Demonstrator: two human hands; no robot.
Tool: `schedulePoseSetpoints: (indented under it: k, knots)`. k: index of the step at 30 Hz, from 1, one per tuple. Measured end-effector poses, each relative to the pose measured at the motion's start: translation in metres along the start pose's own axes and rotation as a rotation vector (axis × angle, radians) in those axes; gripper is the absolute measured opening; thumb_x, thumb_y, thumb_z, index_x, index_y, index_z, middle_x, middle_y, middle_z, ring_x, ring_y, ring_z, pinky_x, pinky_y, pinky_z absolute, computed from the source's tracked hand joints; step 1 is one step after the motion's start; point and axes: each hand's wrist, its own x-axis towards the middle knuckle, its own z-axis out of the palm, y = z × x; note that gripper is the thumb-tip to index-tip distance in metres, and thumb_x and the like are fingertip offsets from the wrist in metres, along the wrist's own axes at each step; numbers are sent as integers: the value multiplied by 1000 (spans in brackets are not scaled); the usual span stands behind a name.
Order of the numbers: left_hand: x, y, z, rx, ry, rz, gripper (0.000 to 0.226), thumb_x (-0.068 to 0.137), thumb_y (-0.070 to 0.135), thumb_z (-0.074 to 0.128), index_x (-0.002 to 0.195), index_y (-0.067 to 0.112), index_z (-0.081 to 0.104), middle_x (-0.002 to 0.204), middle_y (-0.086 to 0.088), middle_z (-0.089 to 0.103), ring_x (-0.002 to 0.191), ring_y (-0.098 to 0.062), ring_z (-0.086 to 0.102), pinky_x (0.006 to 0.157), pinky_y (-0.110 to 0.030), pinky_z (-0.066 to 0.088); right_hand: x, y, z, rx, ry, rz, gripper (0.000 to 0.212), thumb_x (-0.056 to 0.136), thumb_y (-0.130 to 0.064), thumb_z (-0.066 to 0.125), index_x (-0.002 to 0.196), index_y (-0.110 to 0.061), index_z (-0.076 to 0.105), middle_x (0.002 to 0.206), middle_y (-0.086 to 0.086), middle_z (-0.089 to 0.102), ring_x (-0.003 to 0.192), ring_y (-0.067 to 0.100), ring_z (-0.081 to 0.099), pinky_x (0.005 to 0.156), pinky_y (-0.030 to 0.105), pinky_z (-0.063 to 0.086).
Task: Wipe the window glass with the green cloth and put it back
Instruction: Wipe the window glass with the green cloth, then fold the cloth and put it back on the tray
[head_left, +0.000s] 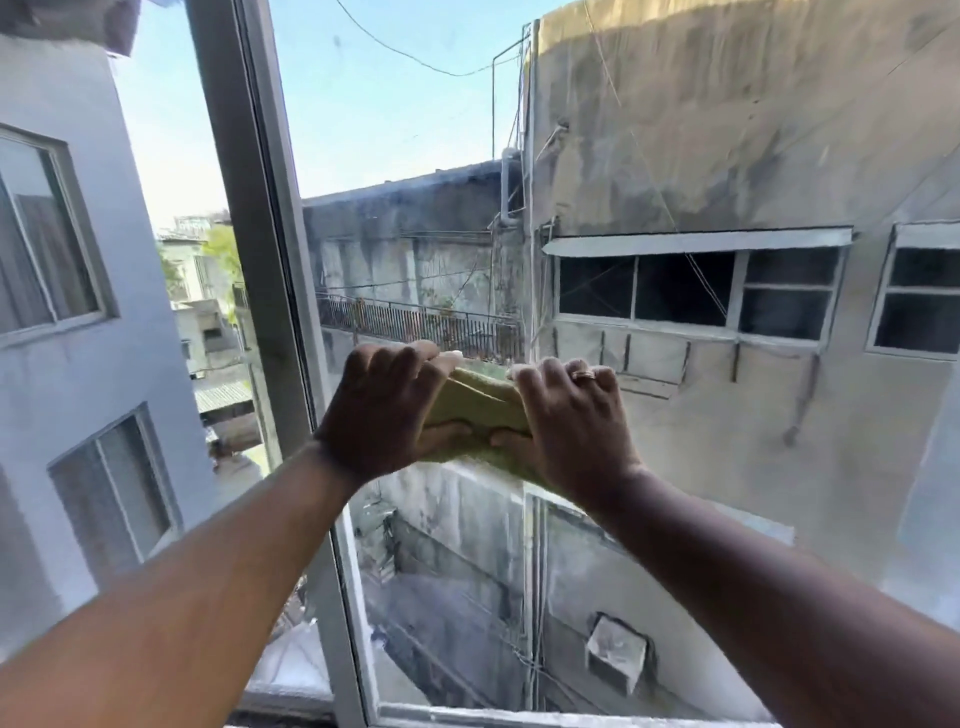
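The green cloth (475, 402) is folded into a thick pad and held up in front of the window glass (675, 156) at mid height. My left hand (387, 410) grips its left end, thumb underneath. My right hand (571, 415), with a ring on one finger, grips its right end. A loose edge of the cloth hangs down below my right wrist. Whether the cloth touches the pane cannot be told.
A grey window frame post (260, 234) runs from top to bottom on the left, with an open gap beside it. The bottom frame rail (519, 717) lies low in view. Beyond the glass stand weathered buildings, cables and a deep alley.
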Motion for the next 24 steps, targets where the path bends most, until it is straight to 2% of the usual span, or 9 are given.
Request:
schedulePoseSetpoints:
  k: [4,6,8,10,13,16,20,22,24]
  knots:
    - [3,-1,-11,-6,-75,100,55,99,60,37,94,15,69,91,-8,67,80,-30,63,76,-40,41,-20,10,-11,65,-212,41,38,76,-49,72,95,-17,67,83,4,67,69,28,64,67,36,48]
    - [-9,-2,-22,-176,-198,106,38,90,53,50,89,18,66,84,-4,67,75,-27,63,73,-38,45,-34,16,-14,159,-342,35,28,75,-45,69,89,-21,69,79,2,60,69,27,60,65,34,46]
    - [-36,-3,-35,-468,-377,26,21,82,43,62,85,21,62,75,5,61,65,-19,57,66,-32,47,-47,14,-11,482,-522,98,28,63,-46,68,78,-22,64,73,0,54,65,22,52,59,30,38]
    - [-80,-1,-48,-761,-535,-238,19,76,35,70,84,23,58,72,11,54,62,-11,50,58,-23,44,-64,-6,3,977,-686,258,26,58,-37,67,70,-17,56,65,-1,53,60,17,49,54,30,37]
    - [-178,9,-52,-1189,-692,-906,30,78,21,83,95,24,58,84,5,64,75,-8,63,63,-17,53,-113,-64,31,1488,-929,560,28,67,-20,75,89,-8,61,77,10,59,71,21,56,65,39,49]
    - [-319,45,-42,-1488,-553,-1603,39,78,11,79,113,14,61,102,-5,73,85,-13,73,74,-28,63,-184,-157,65,1640,-1236,817,30,86,-11,71,115,-11,66,101,12,72,89,26,69,85,50,54]
    - [-499,107,-43,-1256,-457,-2209,44,91,-6,60,134,-3,49,98,-7,68,68,-6,72,65,-24,61,-297,-294,98,1509,-1622,1157,26,92,0,57,116,-7,64,110,21,72,97,33,69,93,64,50]
    - [-572,127,-46,-1102,-516,-2359,45,90,-4,64,133,-2,51,94,-6,69,70,-12,70,66,-28,59,-348,-352,107,1402,-1750,1284,26,93,3,52,115,-7,63,103,16,71,91,28,68,87,52,57]
    - [-645,141,-43,-963,-623,-2415,46,87,-2,70,130,1,54,98,-10,70,77,-17,66,71,-29,55,-398,-411,120,1289,-1830,1331,23,93,2,53,108,-11,65,97,10,69,83,22,68,70,37,59]
